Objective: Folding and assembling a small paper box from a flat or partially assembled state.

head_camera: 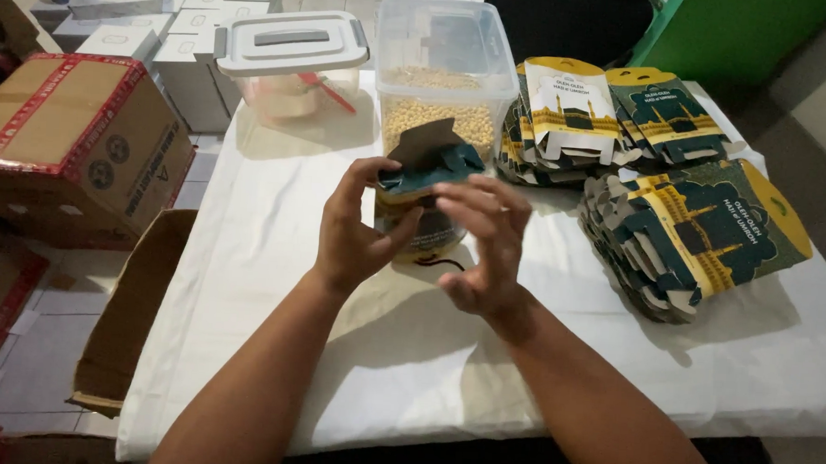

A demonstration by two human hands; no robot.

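In the head view both forearms reach far over the white-clothed table (273, 254); the left hand (355, 229) curls round the left side of a small dark-green and yellow cardboard box (426, 191), gripping it; the right hand (482, 249) hovers half open at its right, fingers spread, touching its top edge; the box stands upright mid-table, long axis vertical, brown flap raised far, near a clear plastic tub of pale beans (443, 76).

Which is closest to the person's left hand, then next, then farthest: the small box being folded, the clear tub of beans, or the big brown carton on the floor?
From the left hand:
1. Small box, held in its fingers.
2. Clear tub of beans, just behind, mid-table.
3. Brown carton, far left, off the table.
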